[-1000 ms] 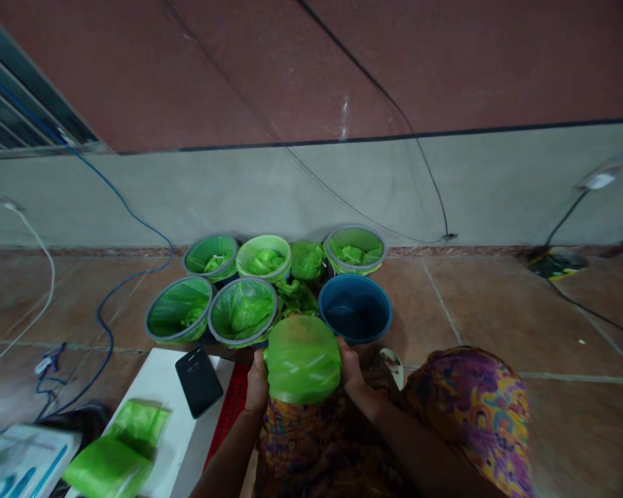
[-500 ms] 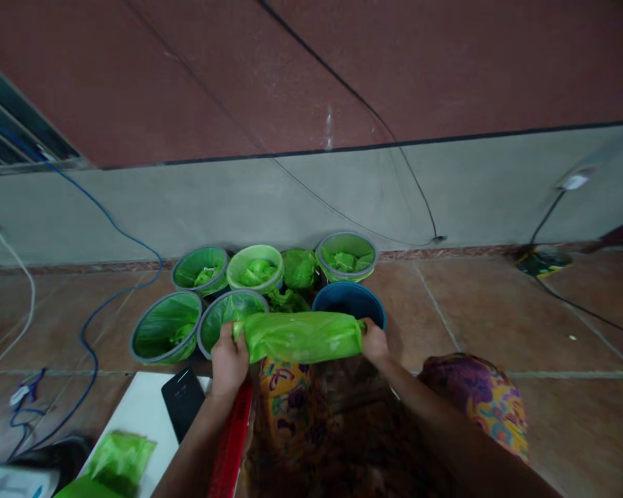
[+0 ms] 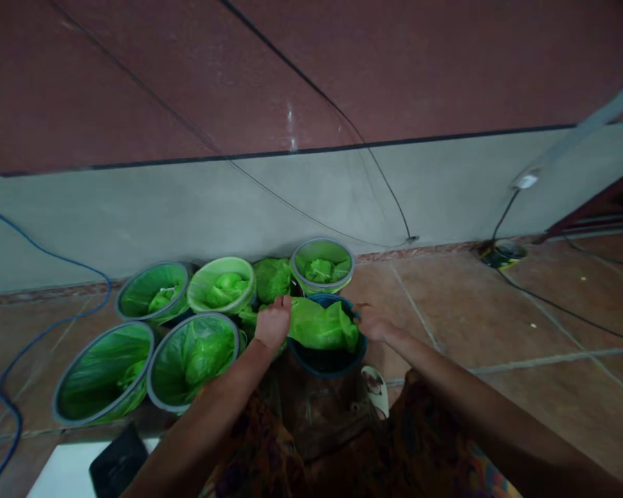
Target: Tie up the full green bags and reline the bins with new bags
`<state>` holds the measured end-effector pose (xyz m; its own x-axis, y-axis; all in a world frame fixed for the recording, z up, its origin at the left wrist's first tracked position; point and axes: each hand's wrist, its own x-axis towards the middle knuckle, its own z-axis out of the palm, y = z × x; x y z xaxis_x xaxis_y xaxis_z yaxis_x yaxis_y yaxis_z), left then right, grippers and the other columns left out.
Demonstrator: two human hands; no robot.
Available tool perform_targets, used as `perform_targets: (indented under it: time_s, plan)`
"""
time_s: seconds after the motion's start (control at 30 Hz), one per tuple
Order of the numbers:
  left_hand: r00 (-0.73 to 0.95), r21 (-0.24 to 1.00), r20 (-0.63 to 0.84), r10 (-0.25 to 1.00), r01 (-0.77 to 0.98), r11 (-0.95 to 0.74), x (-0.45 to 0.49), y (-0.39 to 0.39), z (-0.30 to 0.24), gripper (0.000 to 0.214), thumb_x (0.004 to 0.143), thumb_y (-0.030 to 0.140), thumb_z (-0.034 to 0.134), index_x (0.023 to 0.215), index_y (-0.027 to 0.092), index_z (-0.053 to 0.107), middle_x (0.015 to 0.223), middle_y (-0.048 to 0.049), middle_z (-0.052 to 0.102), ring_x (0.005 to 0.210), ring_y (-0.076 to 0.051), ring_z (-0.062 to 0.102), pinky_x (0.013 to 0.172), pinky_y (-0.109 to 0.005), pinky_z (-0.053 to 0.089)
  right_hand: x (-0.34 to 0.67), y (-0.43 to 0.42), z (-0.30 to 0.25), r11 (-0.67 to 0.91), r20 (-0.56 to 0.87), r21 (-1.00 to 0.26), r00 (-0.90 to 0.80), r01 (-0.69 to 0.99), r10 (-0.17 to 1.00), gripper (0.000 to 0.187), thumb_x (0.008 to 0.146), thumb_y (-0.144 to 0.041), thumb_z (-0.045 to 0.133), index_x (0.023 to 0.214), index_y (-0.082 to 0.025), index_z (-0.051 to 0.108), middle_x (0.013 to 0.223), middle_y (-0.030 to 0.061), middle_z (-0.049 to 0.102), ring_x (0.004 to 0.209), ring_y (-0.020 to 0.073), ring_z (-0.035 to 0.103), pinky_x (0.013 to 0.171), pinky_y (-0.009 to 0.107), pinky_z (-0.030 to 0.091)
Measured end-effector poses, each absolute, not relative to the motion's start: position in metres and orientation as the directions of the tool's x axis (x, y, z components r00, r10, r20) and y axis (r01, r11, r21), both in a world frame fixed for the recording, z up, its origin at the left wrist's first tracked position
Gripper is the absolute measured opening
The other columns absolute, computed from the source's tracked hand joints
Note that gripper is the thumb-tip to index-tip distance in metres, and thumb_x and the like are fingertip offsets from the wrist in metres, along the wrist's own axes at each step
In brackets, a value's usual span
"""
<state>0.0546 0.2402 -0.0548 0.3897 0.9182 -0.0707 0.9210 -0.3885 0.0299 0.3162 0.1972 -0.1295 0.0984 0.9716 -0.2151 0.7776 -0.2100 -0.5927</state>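
Observation:
A green plastic bag [image 3: 320, 325] hangs stretched over the mouth of a blue bucket [image 3: 326, 361] on the tiled floor. My left hand [image 3: 273, 321] pinches the bag's left edge at the bucket's left rim. At the right rim, my right hand [image 3: 369, 321] grips the bag's other edge. Part of the bag sags into the bucket.
Several grey-rimmed buckets lined with green bags [image 3: 194, 354] stand to the left and behind, against the grey wall [image 3: 187, 207]. A loose green bag [image 3: 273, 277] lies among them. A black phone [image 3: 117, 467] rests on a white board at bottom left. Cables [image 3: 545, 304] cross the floor.
Both hands carried the green bag forward from my lap, spread it wide, then lowered it onto the blue bucket's mouth. The camera view shifted right and closer.

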Motion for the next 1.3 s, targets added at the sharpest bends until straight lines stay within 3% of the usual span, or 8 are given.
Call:
perform_targets:
  time_s: [0.2,0.4,0.57,0.7,0.9,1.0,1.1,1.3]
  plan:
    - [0.377,0.303,-0.211,0.902,0.903,-0.306,0.087,0.25,-0.103,0.024,0.091,0.019,0.048,0.112,0.013,0.057,0.105,-0.0162,0.066,0.095,-0.026,0.067,0.08,-0.036,0.05,0.292,0.197,-0.115,-0.124,-0.32,-0.569,-0.079,0.813,0.944,0.031,0.082,-0.02,0.057,0.11,-0.016,0.07,0.103,0.0107,0.072,0.096,0.0224,0.066,0.085,0.031,0.048]
    - [0.354,0.791,-0.523,0.775,0.541,0.286,0.114,0.244,-0.153,0.038,0.079,0.044,0.065,0.096,0.011,0.063,0.08,-0.0074,0.067,0.076,-0.021,0.065,0.065,-0.029,0.048,0.263,0.201,-0.126,-0.188,-0.351,-0.728,-0.123,0.66,0.928,0.028,0.082,-0.028,0.057,0.105,-0.017,0.068,0.086,0.005,0.07,0.074,0.0178,0.063,0.066,0.026,0.045]
    - [0.47,0.791,-0.604,0.643,0.254,0.557,0.118,0.249,-0.153,0.035,0.082,0.039,0.061,0.105,0.012,0.061,0.089,-0.0077,0.068,0.075,-0.017,0.065,0.066,-0.028,0.052,0.26,0.211,-0.154,-0.109,-0.281,-0.771,-0.182,0.627,0.942,0.016,0.075,-0.022,0.06,0.088,-0.017,0.069,0.087,0.0052,0.069,0.08,0.0196,0.06,0.071,0.027,0.045]
    - [0.447,0.744,-0.556,0.701,0.644,0.18,0.115,0.259,-0.148,0.02,0.078,0.018,0.06,0.096,0.012,0.065,0.086,-0.0083,0.069,0.081,-0.02,0.065,0.072,-0.03,0.05,0.279,0.221,-0.156,-0.088,-0.381,-0.622,-0.203,0.778,0.902,0.015,0.077,-0.022,0.057,0.083,-0.014,0.068,0.084,0.006,0.069,0.076,0.0175,0.059,0.068,0.025,0.042]
    - [0.595,0.26,-0.272,0.756,0.802,-0.538,0.098,0.273,-0.13,0.022,0.079,0.009,0.051,0.082,0.018,0.071,0.096,-0.0103,0.068,0.103,-0.027,0.057,0.094,-0.047,0.038,0.317,0.22,-0.124,0.037,-0.65,-0.396,-0.309,0.918,0.695,0.015,0.073,-0.02,0.06,0.079,-0.013,0.072,0.076,0.0056,0.07,0.072,0.0185,0.061,0.062,0.025,0.039]
    - [0.673,0.274,-0.127,0.728,0.729,-0.627,0.095,0.276,-0.124,0.025,0.081,0.009,0.049,0.076,0.02,0.072,0.112,-0.0086,0.066,0.111,-0.027,0.05,0.1,-0.051,0.032,0.324,0.216,-0.115,0.03,-0.692,-0.491,-0.411,0.871,0.593,0.036,0.065,-0.029,0.074,0.097,-0.014,0.073,0.087,0.0071,0.072,0.076,0.0208,0.064,0.062,0.025,0.042]
    - [0.699,0.353,-0.032,0.715,0.677,-0.646,0.098,0.273,-0.126,0.026,0.082,0.009,0.05,0.079,0.022,0.073,0.131,-0.0055,0.058,0.116,-0.026,0.048,0.101,-0.05,0.034,0.316,0.216,-0.121,-0.102,-0.555,-0.654,-0.384,0.75,0.738,0.065,0.067,-0.041,0.074,0.124,-0.014,0.06,0.1,0.0088,0.072,0.083,0.02,0.065,0.066,0.025,0.046]
    - [0.559,0.624,0.0,0.829,0.648,-0.437,0.108,0.269,-0.134,0.031,0.084,0.014,0.053,0.11,0.019,0.069,0.141,-0.0104,0.049,0.13,-0.022,0.045,0.11,-0.039,0.037,0.282,0.217,-0.149,-0.153,-0.397,-0.706,-0.208,0.692,0.894,0.012,0.078,-0.019,0.055,0.068,-0.016,0.061,0.063,-0.0005,0.06,0.06,0.011,0.054,0.059,0.022,0.04]
